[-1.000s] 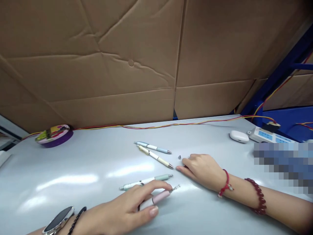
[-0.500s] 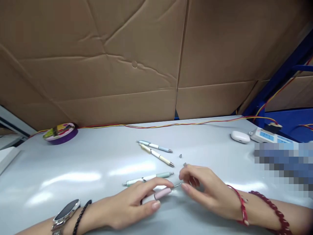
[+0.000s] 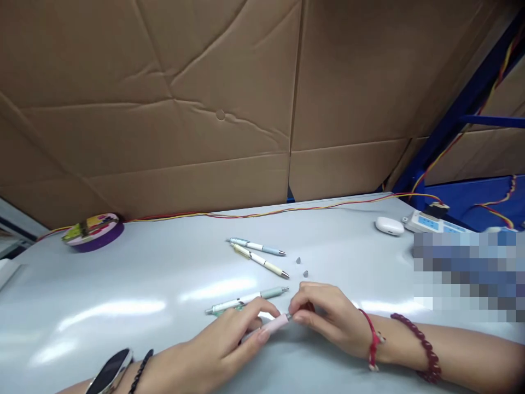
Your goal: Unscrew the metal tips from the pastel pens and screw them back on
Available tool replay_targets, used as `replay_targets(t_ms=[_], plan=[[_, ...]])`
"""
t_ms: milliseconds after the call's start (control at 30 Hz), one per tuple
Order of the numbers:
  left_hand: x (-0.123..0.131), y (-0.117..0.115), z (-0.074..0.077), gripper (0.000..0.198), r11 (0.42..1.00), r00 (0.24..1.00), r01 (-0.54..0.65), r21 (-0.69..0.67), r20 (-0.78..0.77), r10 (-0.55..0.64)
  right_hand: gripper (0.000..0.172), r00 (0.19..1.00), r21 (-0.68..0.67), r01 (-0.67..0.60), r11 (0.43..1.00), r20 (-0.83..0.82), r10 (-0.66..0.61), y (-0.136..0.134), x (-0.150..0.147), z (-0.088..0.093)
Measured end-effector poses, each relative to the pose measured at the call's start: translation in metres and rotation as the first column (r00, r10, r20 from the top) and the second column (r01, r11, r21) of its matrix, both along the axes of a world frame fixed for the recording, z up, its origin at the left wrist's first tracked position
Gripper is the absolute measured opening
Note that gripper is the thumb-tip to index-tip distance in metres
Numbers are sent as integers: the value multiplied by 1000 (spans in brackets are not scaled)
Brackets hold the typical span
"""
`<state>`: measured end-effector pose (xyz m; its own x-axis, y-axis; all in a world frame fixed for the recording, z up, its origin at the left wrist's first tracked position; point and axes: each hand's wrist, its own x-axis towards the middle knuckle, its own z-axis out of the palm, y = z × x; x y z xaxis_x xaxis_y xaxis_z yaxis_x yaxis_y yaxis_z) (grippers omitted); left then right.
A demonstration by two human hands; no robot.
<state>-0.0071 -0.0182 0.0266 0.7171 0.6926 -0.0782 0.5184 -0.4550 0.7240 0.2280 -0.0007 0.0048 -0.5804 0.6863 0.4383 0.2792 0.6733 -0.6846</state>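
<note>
My left hand (image 3: 229, 342) holds a pink and white pen (image 3: 275, 325), its thumb and fingers around the barrel. At the pen's right end my right hand (image 3: 324, 312) pinches a thin greyish piece (image 3: 289, 316), mostly covered by the fingertips. A green and white pen (image 3: 248, 300) lies just behind my left hand. Farther back, a blue and white pen (image 3: 257, 247) and a yellow and white pen (image 3: 261, 261) lie close together. Beside them are two small silver cone-shaped pen tips, a farther one (image 3: 298, 260) and a nearer one (image 3: 305, 273).
A round purple-sided box (image 3: 93, 232) sits at the back left. To the right lie a white earphone case (image 3: 389, 226) and a power strip (image 3: 429, 223). Red and yellow wires (image 3: 254, 214) run along the back edge, before a cardboard wall (image 3: 164, 137).
My right hand's fingertips have come closer to the pink pen's end, and less of the thin piece shows between. The nearer pen tip is now uncovered. The view has shifted slightly.
</note>
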Motion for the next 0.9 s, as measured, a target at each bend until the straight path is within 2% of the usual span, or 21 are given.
replay_targets(t_ms=[100,167,200,267,300,333,367,467,633,767,900], plan=[[-2,1,-4,21,992,998,40,124,46,-46,34,999,70,-6,998,-36,9,1,0,1],[-4,6,-6,21,950,993,28,311,97,-61,32,998,181,64,981,-34,-59,7,2,2],[-5,10,-7,21,901,995,3,434,91,-47,28,992,258,118,959,1,-123,11,4,2],[-7,18,-8,23,760,999,-37,648,19,32,19,957,415,209,886,102,-273,20,8,1],[-8,22,-8,24,699,996,-29,715,-35,77,15,937,452,234,861,131,-324,25,9,-1],[-9,25,-8,26,663,991,-10,749,-82,108,13,919,480,248,842,159,-362,29,10,-2],[-10,28,-8,27,654,985,5,756,-117,128,13,902,498,252,830,190,-388,32,11,-3],[-10,33,-6,29,701,978,28,712,-163,127,15,859,541,222,811,286,-425,38,11,-4],[-8,34,-5,30,771,972,28,636,-197,127,19,831,525,201,827,356,-428,43,10,4],[-9,35,-5,30,774,978,13,633,-171,124,19,819,493,211,844,382,-427,49,4,10],[-12,35,-6,26,743,991,-3,669,-97,92,17,776,436,215,874,467,-424,49,-8,16]])
